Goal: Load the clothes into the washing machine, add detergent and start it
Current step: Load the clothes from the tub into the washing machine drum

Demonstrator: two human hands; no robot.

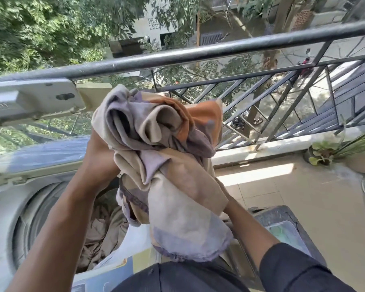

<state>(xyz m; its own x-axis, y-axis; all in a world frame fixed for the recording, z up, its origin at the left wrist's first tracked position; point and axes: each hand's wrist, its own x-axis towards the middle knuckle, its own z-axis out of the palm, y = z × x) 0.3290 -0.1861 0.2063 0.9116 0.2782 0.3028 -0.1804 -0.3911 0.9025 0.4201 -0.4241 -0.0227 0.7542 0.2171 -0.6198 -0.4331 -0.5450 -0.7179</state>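
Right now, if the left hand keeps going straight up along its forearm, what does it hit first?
Likely nothing solid: the left hand, gripping the bundled cloth, points toward the raised washer lid and railing, both apparently farther back; depth unclear.

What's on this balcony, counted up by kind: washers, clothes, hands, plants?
Washing machine: 1
Cloth bundle held up: 1
Clothes in the drum: 1 heap, items indistinct
Hands: 2, left hand, right hand
Potted plants: 2
Total: 7

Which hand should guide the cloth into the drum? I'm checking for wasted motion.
Probably the left hand: it grips the cloth on the side directly above the open drum. The right hand holds the side farther away.
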